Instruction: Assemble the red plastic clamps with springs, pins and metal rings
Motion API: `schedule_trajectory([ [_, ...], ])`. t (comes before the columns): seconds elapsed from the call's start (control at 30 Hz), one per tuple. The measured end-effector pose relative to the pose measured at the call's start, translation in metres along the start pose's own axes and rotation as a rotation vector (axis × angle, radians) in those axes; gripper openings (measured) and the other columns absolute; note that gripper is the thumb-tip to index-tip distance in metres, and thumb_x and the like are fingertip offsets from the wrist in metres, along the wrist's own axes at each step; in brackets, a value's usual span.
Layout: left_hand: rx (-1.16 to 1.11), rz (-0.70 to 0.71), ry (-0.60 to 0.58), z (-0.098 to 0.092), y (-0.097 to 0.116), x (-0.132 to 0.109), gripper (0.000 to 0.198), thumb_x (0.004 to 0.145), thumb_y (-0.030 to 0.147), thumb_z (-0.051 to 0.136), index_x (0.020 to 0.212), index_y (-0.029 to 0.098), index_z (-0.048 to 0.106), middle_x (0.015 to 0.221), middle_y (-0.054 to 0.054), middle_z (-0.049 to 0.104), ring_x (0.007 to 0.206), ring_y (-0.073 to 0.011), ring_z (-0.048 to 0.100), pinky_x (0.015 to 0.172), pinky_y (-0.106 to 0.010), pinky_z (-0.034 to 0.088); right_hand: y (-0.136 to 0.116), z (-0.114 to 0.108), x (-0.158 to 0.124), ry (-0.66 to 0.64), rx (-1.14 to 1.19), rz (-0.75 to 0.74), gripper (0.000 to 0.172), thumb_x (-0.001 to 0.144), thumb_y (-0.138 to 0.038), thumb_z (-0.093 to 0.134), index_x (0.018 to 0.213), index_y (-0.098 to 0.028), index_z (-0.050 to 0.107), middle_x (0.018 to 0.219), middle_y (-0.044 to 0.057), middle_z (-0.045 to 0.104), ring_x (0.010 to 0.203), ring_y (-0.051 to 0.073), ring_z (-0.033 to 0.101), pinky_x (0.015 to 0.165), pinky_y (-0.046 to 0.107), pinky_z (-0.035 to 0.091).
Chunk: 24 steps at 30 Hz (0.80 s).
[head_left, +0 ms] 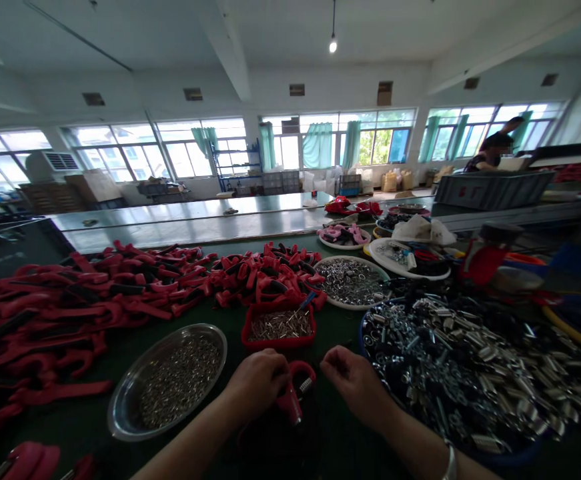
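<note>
My left hand [260,377] is closed at the left side of a red plastic tool part [288,400], its fingers curled against the handle. A metal spring [305,385] shows inside the curved red part. To the right, a short way from the part, my right hand [353,380] has its thumb and fingertips pinched together; anything between them is too small to make out. Just beyond my hands stands a red tray [279,343] of small metal pins. A steel bowl [120,400] of small metal pieces lies left of my left forearm.
Piled red handles [135,287] cover the left and middle. A large blue-rimmed basin [365,333] of springs and metal parts sits close on the right. Behind are a white tray of rings [383,270] and a grey crate [490,191]. A person [493,148] is at the far right.
</note>
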State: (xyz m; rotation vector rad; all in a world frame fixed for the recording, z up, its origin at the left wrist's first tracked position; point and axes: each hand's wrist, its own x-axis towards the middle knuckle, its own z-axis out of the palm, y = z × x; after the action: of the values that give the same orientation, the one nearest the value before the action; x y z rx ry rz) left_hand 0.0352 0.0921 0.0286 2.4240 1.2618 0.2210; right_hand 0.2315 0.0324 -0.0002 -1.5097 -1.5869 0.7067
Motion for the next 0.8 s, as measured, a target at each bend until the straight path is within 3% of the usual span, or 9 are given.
schedule_trajectory([
  [0.17, 0.13, 0.035, -0.007, 0.0, 0.007, -0.003, 0.016, 0.08, 0.022, 0.047, 0.077, 0.02, 0.062, 0.083, -0.002, 0.06, 0.074, -0.0136, 0.058, 0.066, -0.023, 0.041, 0.003, 0.009, 0.004, -0.028, -0.027, -0.019, 0.02, 0.082, -0.032, 0.051, 0.072, -0.018, 0.059, 0.065, -0.001, 0.06, 0.062, 0.014, 0.054, 0.058, 0.023, 0.039],
  [0.33, 0.321, 0.023, -0.049, 0.009, 0.018, -0.014, 0.03, 0.082, 0.011, 0.04, 0.099, 0.023, 0.061, 0.092, -0.004, 0.062, 0.073, -0.0165, 0.061, 0.061, -0.026, 0.044, 0.007, 0.014, 0.006, -0.048, -0.051, -0.016, 0.021, 0.081, -0.032, 0.053, 0.071, -0.017, 0.063, 0.068, 0.001, 0.064, 0.067, 0.016, 0.057, 0.061, 0.024, 0.039],
  [0.4, 0.341, 0.027, -0.026, 0.013, 0.019, -0.021, 0.029, 0.085, 0.018, 0.041, 0.106, 0.026, 0.059, 0.103, -0.004, 0.062, 0.083, -0.0192, 0.061, 0.067, -0.028, 0.046, 0.007, 0.014, 0.006, -0.05, -0.064, -0.024, 0.02, 0.081, -0.03, 0.053, 0.071, -0.017, 0.064, 0.068, 0.001, 0.064, 0.067, 0.015, 0.058, 0.062, 0.024, 0.039],
  [0.47, 0.308, 0.041, 0.005, 0.015, 0.018, -0.029, 0.033, 0.084, 0.036, 0.047, 0.116, 0.027, 0.055, 0.118, -0.004, 0.058, 0.097, -0.0246, 0.057, 0.077, -0.035, 0.047, 0.007, 0.014, 0.006, -0.05, -0.088, -0.034, 0.02, 0.082, -0.029, 0.052, 0.072, -0.017, 0.064, 0.069, 0.002, 0.064, 0.067, 0.015, 0.058, 0.062, 0.024, 0.039],
  [0.57, 0.226, 0.053, 0.009, 0.018, 0.015, -0.039, 0.078, 0.064, 0.063, 0.059, 0.13, 0.024, 0.043, 0.135, -0.008, 0.046, 0.116, -0.0337, 0.043, 0.098, -0.049, 0.034, 0.004, 0.012, 0.007, -0.042, -0.176, -0.067, 0.02, 0.083, -0.028, 0.051, 0.072, -0.017, 0.063, 0.071, 0.002, 0.065, 0.069, 0.015, 0.058, 0.064, 0.023, 0.04],
  [0.67, 0.153, 0.019, -0.004, 0.023, 0.01, -0.044, 0.093, 0.054, 0.064, 0.066, 0.134, 0.025, 0.037, 0.139, -0.008, 0.04, 0.125, -0.0356, 0.034, 0.106, -0.055, 0.016, -0.002, 0.011, 0.009, -0.098, -0.396, -0.133, 0.021, 0.086, -0.025, 0.047, 0.075, -0.017, 0.062, 0.075, 0.003, 0.065, 0.07, 0.014, 0.059, 0.064, 0.022, 0.04],
  [0.8, 0.088, 0.005, 0.028, 0.025, 0.004, -0.043, 0.087, 0.05, 0.061, 0.069, 0.127, 0.027, 0.045, 0.138, -0.008, 0.041, 0.127, -0.0352, 0.031, 0.104, -0.057, 0.016, -0.009, 0.012, 0.015, -0.204, -0.701, -0.215, 0.018, 0.083, -0.017, 0.047, 0.079, -0.018, 0.065, 0.08, 0.006, 0.065, 0.074, 0.018, 0.061, 0.062, 0.024, 0.04],
])
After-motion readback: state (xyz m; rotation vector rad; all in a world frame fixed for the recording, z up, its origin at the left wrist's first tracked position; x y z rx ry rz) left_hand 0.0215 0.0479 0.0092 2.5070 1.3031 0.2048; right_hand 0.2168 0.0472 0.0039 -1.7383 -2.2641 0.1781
